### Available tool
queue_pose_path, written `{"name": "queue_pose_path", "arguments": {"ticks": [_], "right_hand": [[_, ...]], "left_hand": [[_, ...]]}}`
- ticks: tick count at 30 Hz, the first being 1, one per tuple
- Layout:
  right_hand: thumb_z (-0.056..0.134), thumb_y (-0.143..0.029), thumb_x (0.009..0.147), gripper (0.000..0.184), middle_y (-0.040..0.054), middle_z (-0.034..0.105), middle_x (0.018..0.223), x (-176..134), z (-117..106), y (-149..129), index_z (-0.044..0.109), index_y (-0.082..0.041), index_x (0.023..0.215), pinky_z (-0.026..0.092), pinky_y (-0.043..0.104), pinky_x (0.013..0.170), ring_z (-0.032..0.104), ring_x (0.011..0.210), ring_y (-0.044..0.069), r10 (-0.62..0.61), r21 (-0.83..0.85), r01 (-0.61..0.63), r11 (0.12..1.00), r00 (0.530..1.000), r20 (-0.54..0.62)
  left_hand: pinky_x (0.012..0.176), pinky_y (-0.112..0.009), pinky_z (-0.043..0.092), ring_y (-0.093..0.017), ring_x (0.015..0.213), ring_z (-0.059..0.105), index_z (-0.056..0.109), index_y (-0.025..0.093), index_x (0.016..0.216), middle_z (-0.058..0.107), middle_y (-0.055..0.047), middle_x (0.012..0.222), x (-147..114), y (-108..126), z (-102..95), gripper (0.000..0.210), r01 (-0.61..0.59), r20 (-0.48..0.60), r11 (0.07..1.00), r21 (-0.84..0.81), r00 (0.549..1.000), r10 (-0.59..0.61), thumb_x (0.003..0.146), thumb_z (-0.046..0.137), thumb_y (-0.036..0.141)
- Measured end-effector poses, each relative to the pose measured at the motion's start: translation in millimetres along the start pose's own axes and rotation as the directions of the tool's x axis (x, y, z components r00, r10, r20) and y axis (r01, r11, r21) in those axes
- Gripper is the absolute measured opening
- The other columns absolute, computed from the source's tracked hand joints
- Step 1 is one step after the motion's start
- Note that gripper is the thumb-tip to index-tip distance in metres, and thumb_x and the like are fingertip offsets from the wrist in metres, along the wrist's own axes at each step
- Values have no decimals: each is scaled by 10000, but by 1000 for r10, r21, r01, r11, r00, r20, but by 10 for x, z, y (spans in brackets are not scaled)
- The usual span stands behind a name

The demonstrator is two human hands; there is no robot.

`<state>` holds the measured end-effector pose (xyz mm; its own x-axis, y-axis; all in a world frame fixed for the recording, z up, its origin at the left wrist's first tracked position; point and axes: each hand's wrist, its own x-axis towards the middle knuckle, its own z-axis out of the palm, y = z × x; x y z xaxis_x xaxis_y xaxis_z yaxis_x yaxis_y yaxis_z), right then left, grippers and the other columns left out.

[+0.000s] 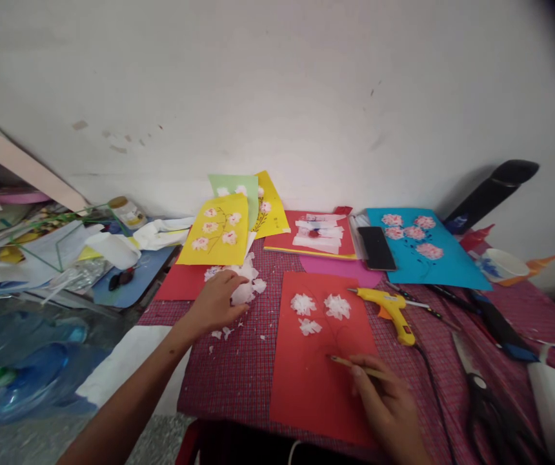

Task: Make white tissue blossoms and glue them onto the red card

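Note:
In my right hand (384, 400) a slim yellowish pencil (367, 369) is gripped, its dark tip over the red sheet (316, 394). Three white crumpled-paper flowers (337, 307) are on the upper part of that sheet, among faint curved lines. My left hand (217, 298) reaches to a pile of white paper petals (243, 292), fingers apart and the thumb stretched out. Whether its fingertips touch the petals I cannot tell. White scraps lie scattered on the checked tablecloth (239, 374) beside it.
A yellow glue gun (391, 310) lies right of the red sheet, its cord running forward. Scissors (483, 394), a phone (377, 248), a blue flower card (427, 248) and a bowl (503, 265) are further right. Yellow flower cards (217, 229) stand behind. Water bottles (40, 387) lie at left.

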<state>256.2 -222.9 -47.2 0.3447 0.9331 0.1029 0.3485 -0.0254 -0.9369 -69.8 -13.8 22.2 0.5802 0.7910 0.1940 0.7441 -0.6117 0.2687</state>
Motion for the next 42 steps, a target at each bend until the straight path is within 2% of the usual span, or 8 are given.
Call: {"name": "queue_pose_path", "arguments": {"ticks": [9,17,25,28,31,35,38,42], "right_hand": [[608,-451,909,291,43,690,713,11,6,-62,706,-177,928,515,276,551,635,576,192,18,0,-18,1000,1000,21],[611,-457,908,313,85,723,796,4,0,-51,738,-175,869,524,277,558,658,623,203,-13,-22,13,1000,1000,-3],[600,-411,921,250,22,664,671,16,22,-164,715,-189,902,509,269,550,611,553,172,-17,8,17,1000,999,-29],[604,-394,915,250,35,672,695,13,6,-193,720,-190,827,514,266,542,615,555,169,-36,18,37,999,998,-56],[619,-357,911,208,47,682,736,-25,-20,-254,722,-192,836,518,258,540,632,588,172,-43,47,46,998,997,-62],[620,-289,932,168,19,679,732,-123,-18,-424,697,-208,1057,539,263,582,634,594,160,-36,213,41,976,999,-29],[602,-273,951,188,40,719,832,-173,33,-573,687,-213,1108,548,271,582,642,587,148,-38,329,25,944,999,32],[589,-277,963,174,40,711,792,-168,119,-679,689,-196,1080,537,264,550,639,575,146,-57,328,21,945,993,99]], "left_hand": [[747,-309,508,-197,822,652,664,171,1150,699,-71,1012,-53,-91,31,382,283,67,936,-211,959,-275,800,513,198],[763,-348,472,-245,852,650,697,173,882,710,-91,901,-22,-88,196,207,235,8,972,-7,972,-235,889,519,279],[781,-325,467,-220,843,640,676,204,893,706,-50,885,-214,132,-9,211,247,-147,934,-257,945,-291,910,533,358],[678,-280,459,-173,720,594,652,208,872,652,-7,787,-290,307,-49,215,340,-59,775,-533,899,-435,898,571,405],[591,-235,437,-124,632,539,626,187,827,599,9,736,-343,511,4,248,376,158,405,-834,865,-477,860,640,432],[628,-253,492,-128,679,572,624,165,805,627,-23,802,-363,832,173,275,387,364,-20,-922,847,-387,783,741,413],[626,-263,513,-134,682,581,635,164,797,637,-29,806,-352,1062,324,282,423,433,-108,-899,831,-350,752,763,412],[613,-260,517,-135,660,571,644,178,771,618,-15,754,-335,1269,464,261,458,456,-73,-886,833,-312,754,744,418]]}}
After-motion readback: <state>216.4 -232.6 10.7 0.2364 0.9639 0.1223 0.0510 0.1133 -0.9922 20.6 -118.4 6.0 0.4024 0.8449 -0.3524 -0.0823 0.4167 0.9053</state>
